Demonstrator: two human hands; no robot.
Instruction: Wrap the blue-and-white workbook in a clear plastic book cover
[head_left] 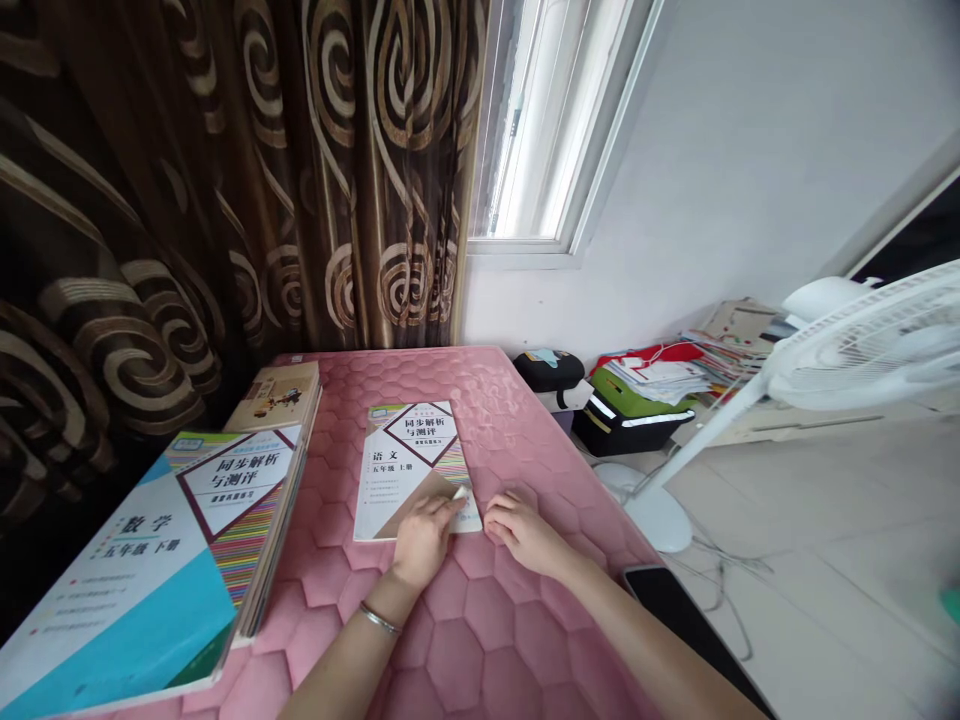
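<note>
A workbook (409, 460) with a white cover and large Chinese characters lies flat on the pink quilted surface (337, 590). My left hand (424, 535), a silver bracelet at its wrist, rests over the lower edge of this workbook. Its thumb and forefinger are closed on a small white object (460, 493), whose kind I cannot make out, above the cover's lower right part. My right hand (521, 530) is beside the workbook's lower right corner, fingers curled together. Whether anything is between those fingers is hidden.
To the left lies a stack of books topped by a blue and white workbook (172, 560), with a tan book (277, 395) behind. A dark flat device (690, 635) lies at the right edge. A white fan (652, 505) stands on the floor beyond, near a black box (630, 425).
</note>
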